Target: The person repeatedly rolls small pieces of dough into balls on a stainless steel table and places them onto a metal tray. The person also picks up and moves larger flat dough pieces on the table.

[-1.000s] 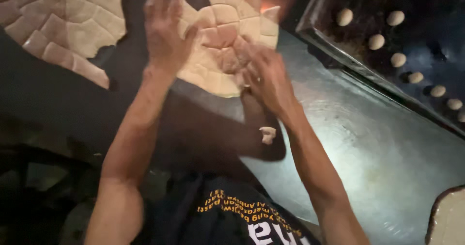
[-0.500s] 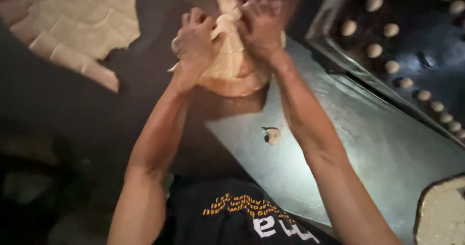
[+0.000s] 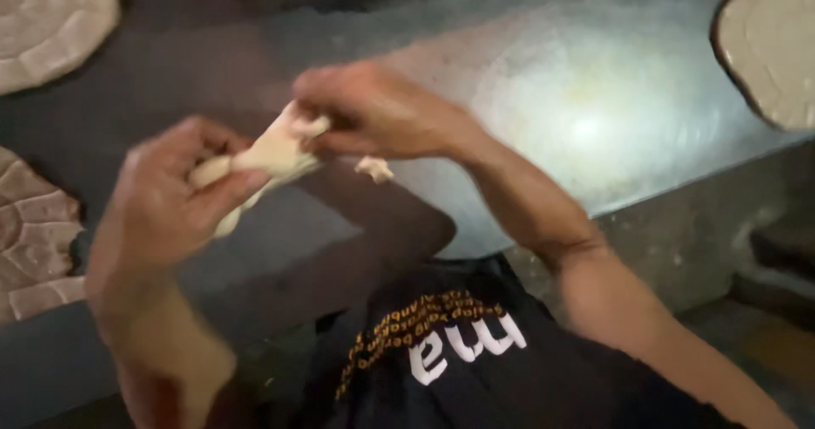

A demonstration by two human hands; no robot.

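Dim light falls over a grey metal surface point(image 3: 594, 98), with one bright patch of glare near its middle. Above its near edge both hands pinch a single piece of pale dough point(image 3: 267, 159), pulled out into a short, stretched strip between them. The left hand point(image 3: 165, 204) has its fingers point(image 3: 225, 193) curled tight around the lower end of the strip, thumb side pressed against it. The right hand point(image 3: 382, 111) closes its fingers point(image 3: 318, 89) over the upper end, gripping from above. The dough hangs in the air, clear of the surface, though motion blur hides its exact edges.

Just right of the strip a small dough scrap point(image 3: 374, 168) lies on the surface, apart from both hands. Farther out, flat rounds of cracked flatbread rest at the left edge point(image 3: 34, 242) and in the top left corner point(image 3: 51, 22). Another pale round point(image 3: 768, 43) sits at the top right. Below the hands a dark shirt point(image 3: 475, 370) with printed lettering fills the bottom of the view.
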